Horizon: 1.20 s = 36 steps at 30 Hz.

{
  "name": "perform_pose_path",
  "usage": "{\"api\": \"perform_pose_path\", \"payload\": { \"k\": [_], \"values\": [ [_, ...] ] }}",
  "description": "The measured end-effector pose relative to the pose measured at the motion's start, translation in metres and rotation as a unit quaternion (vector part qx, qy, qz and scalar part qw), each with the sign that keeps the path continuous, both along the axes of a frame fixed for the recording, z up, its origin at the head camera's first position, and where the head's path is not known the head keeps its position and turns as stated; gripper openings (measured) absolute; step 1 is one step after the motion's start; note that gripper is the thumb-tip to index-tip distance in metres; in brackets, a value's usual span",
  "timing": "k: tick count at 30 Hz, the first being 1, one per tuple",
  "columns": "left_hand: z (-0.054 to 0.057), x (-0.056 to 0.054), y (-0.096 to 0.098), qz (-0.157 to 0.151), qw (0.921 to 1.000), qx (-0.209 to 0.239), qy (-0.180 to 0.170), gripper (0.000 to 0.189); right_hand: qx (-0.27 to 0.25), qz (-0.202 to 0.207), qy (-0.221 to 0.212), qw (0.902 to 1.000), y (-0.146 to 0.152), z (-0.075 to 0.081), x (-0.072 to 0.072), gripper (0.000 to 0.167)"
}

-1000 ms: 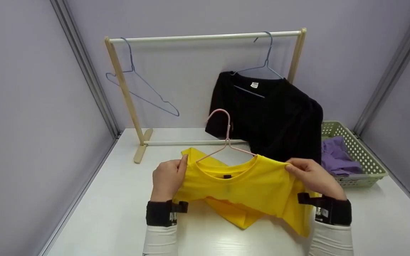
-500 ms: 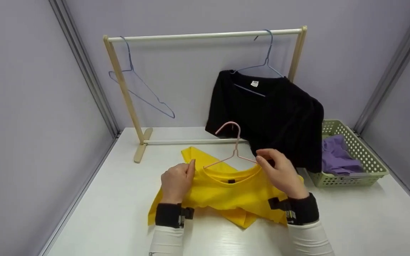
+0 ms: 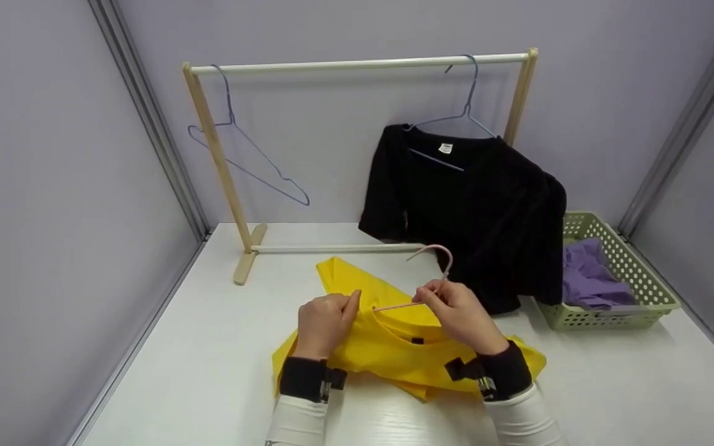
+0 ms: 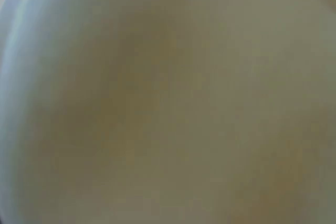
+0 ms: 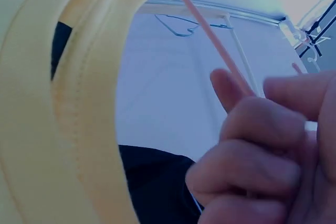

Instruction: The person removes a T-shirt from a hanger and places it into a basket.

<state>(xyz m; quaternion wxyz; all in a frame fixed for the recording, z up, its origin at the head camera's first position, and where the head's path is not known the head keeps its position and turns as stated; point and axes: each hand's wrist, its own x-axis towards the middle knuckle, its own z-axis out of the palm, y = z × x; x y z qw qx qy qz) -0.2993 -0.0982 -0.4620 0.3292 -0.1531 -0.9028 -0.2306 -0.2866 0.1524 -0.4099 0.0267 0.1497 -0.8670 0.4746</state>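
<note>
Shifted since a second ago: right grip (image 3: 461, 316), from shoulder of the yellow shirt (image 3: 388, 356) to the pink hanger (image 5: 210, 36), now clamped round it, hook lower and farther right. Obscured: hanger's right arm, behind that grip; left wrist view, all blur; fingertips of left grip (image 3: 323, 322) (clamped on cloth at the left-side shoulder). Shirt: round-necked, black-labelled, creased, bunched over the tabletop (image 3: 208, 347) in front of the garment rack (image 3: 222, 170).
</note>
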Motion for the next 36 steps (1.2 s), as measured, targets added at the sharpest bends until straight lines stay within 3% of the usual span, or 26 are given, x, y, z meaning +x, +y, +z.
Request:
{"api": "perform_pose_path", "payload": {
  "k": [4,7,14,17,21,26,36],
  "values": [
    [-0.002,-0.001,-0.002,-0.017,0.9998,-0.003,0.008,0.057,0.038,0.036,-0.031,0.9982,0.010,0.001,-0.002,0.027],
    [-0.004,-0.001,-0.005,-0.033,0.9992,0.022,0.003,0.057,0.048,0.051,-0.040,0.9968,0.019,0.001,-0.004,0.027],
    [-0.003,-0.002,-0.010,-0.056,0.9915,0.104,-0.054,0.057,0.047,0.061,-0.037,0.9963,0.033,0.003,-0.006,0.026],
    [-0.005,-0.004,-0.012,-0.071,0.9866,0.144,-0.030,0.054,0.047,0.051,-0.031,0.9971,0.037,0.005,-0.005,0.025],
    [-0.010,-0.008,-0.014,-0.089,0.9774,0.186,0.046,0.051,0.046,0.043,-0.022,0.9977,0.042,0.008,-0.004,0.024],
    [-0.013,-0.010,-0.014,-0.071,0.9722,0.204,0.089,0.048,0.045,0.048,-0.021,0.9976,0.047,0.010,-0.004,0.025],
    [-0.018,-0.013,-0.016,-0.019,0.9718,0.221,0.079,0.049,0.024,0.051,-0.008,0.9984,0.072,0.012,-0.003,0.026]
  ]
}}
